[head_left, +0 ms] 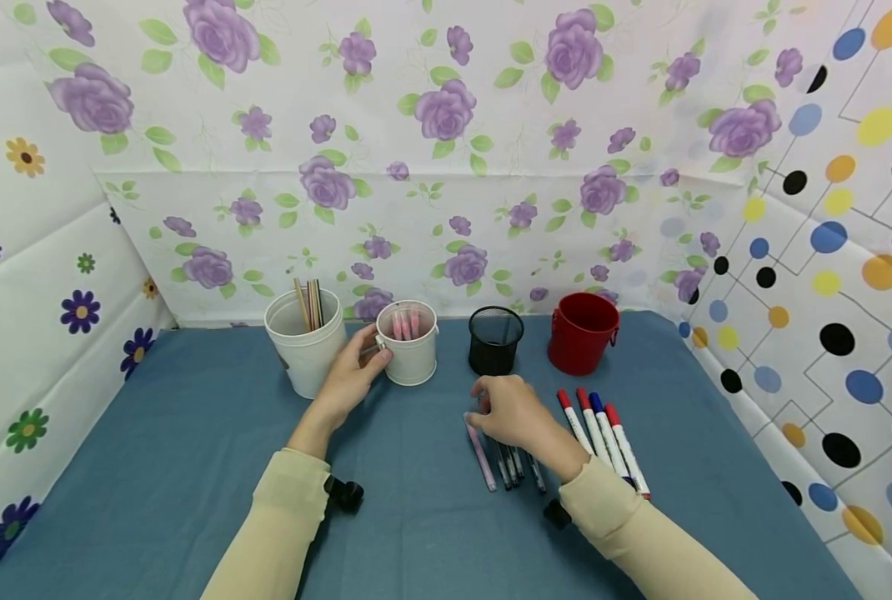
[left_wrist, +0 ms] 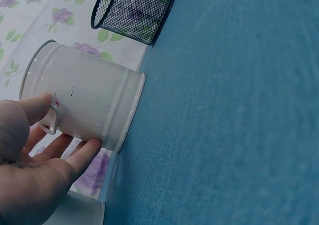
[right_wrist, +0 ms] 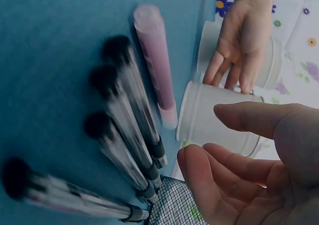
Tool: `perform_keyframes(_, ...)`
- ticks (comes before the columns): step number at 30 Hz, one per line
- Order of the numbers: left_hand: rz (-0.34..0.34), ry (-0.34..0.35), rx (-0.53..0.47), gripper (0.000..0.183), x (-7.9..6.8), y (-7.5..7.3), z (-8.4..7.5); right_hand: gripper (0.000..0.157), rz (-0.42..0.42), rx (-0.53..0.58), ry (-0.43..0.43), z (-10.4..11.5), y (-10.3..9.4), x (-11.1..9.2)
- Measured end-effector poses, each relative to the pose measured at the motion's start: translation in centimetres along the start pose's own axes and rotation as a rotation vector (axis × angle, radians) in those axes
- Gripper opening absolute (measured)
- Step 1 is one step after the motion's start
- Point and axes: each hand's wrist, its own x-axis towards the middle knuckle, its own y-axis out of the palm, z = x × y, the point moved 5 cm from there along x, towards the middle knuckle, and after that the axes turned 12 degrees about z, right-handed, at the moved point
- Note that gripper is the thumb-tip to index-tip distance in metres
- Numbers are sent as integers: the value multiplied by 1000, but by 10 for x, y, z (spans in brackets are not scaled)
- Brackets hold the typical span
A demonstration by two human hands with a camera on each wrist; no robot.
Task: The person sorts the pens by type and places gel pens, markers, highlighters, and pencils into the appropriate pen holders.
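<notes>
My left hand [head_left: 352,375] holds the side of a small white bucket [head_left: 408,362], thumb at its little side handle and fingers along the wall, as the left wrist view shows. Several pink pens [head_left: 406,325] stand inside that bucket. Over the pens on the cloth hovers my right hand [head_left: 517,417], fingers loosely bent, with nothing between thumb and fingertips. Just below it lies a pink pen [right_wrist: 155,60], beside several clear pens with black caps [right_wrist: 130,115]. A black mesh cup [head_left: 493,357] stands beyond the right hand.
Left of the small bucket is a larger white bucket [head_left: 299,354] holding several thin sticks [head_left: 313,307]. A red bucket [head_left: 583,342] stands at the back right. White markers [head_left: 603,433] with red and blue caps lie near the right forearm on the blue cloth [head_left: 416,525].
</notes>
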Motion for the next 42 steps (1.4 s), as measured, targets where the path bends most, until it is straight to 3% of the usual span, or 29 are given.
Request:
perform_keyframes(10, 0, 3, -1, 60, 0, 0, 0, 24, 17, -70, 31, 3, 18, -5)
perform_keyframes(24, -2, 10, 1, 59, 1, 0, 0, 20, 69, -165, 77, 13, 28, -6)
perform_keyframes(34, -7, -8, 9, 60, 1, -1, 1, 27, 80, -176, 29, 21, 35, -3)
perform_keyframes(39, -5, -18, 10, 60, 0, 0, 2, 15, 93, -142, 34, 21, 38, 0)
perform_keyframes(42, -5, -18, 10, 61, 0, 0, 2, 15, 110, -119, 40, 20, 38, 2)
